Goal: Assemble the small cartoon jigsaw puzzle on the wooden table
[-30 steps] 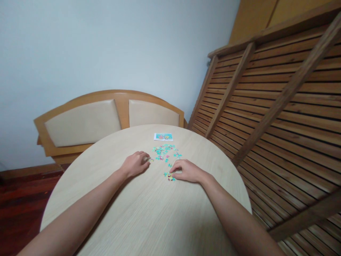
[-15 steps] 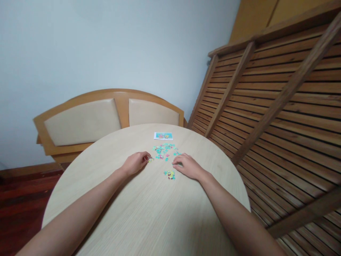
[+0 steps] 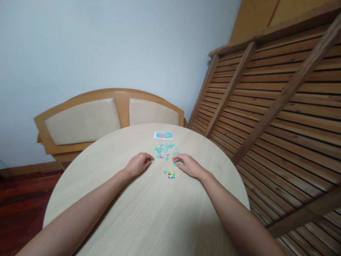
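My left hand (image 3: pixel 139 164) is on the left side of the puzzle pieces, fingertips pinched together at a small yellow puzzle piece (image 3: pixel 152 161). Its fingers partly hide that piece. My right hand (image 3: pixel 188 165) rests opposite, thumb and fingers apart, with a few teal pieces showing at and under its fingertips. Between the hands and nearer to me lies a joined cluster of yellow and teal pieces (image 3: pixel 169 174). Beyond the hands is a loose spread of mostly teal pieces (image 3: pixel 163 147), with a pink piece (image 3: pixel 167 155) at its near side.
A small printed picture card (image 3: pixel 163 135) lies flat behind the loose pieces on the round wooden table (image 3: pixel 128 217). A headboard with cream panels (image 3: pixel 85 121) stands behind the table against the wall. Slatted wooden panels (image 3: pixel 266 106) lean along the right side.
My left hand has shifted slightly, and less yellow shows at its fingertips. The fingers of my right hand have moved a little, with teal showing beneath them. The joined cluster stays put.
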Tool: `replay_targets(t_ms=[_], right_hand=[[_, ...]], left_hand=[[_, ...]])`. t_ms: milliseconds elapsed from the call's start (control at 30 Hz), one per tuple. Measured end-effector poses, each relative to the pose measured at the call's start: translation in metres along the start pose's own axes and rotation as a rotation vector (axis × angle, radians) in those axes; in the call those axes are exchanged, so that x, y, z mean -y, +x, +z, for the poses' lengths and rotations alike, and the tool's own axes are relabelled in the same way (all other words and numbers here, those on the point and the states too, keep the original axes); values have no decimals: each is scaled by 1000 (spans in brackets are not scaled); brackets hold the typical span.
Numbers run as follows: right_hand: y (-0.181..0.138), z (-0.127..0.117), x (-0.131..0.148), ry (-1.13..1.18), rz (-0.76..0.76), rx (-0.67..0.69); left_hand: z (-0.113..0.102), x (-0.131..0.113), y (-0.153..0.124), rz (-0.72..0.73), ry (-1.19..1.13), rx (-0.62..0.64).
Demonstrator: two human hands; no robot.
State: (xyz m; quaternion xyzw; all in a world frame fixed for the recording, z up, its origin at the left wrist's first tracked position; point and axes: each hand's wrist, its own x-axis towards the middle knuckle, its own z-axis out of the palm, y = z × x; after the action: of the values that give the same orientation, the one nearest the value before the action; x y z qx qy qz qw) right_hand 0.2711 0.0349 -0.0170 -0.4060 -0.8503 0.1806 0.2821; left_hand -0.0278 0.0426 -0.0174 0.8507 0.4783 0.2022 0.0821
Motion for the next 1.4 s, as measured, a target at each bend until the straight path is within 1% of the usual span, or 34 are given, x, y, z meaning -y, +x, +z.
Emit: replay_targets(t_ms=[100, 167, 233, 333, 400, 467, 600, 733, 800, 967, 1100, 1200, 1400], right_hand=[[-2, -1, -4, -25, 1, -34], [-2, 0, -5, -70, 7, -41], [-2, 4, -5, -118, 27, -17], [0, 12, -2, -159, 59, 74], [2, 17, 2, -165, 67, 127], [3, 19, 3, -169, 62, 140], [2, 11, 1, -174, 43, 101], [-3, -1, -5, -209, 39, 23], [-4, -4, -6, -214, 28, 4], [-3, -6, -6, -188, 34, -9], [-1, -5, -8, -167, 36, -14], [-1, -4, -10, -157, 39, -6], [-2, -5, -12, -151, 20, 22]], left_hand=[[6, -6, -2, 62, 51, -70], [9, -12, -2, 119, 47, -92], [13, -17, -2, 200, 43, -75], [18, -20, -1, 283, 69, 4], [20, -20, 0, 275, 84, 37], [20, -20, 0, 243, 96, 26], [18, -21, -1, 200, 112, -31], [13, -29, -3, 233, 94, -70], [10, -36, -5, 298, 65, -59], [3, -56, -10, 531, -21, 56], [0, -61, -12, 636, -29, 113], [0, -60, -12, 646, -19, 117], [3, -58, -10, 615, 10, 85]])
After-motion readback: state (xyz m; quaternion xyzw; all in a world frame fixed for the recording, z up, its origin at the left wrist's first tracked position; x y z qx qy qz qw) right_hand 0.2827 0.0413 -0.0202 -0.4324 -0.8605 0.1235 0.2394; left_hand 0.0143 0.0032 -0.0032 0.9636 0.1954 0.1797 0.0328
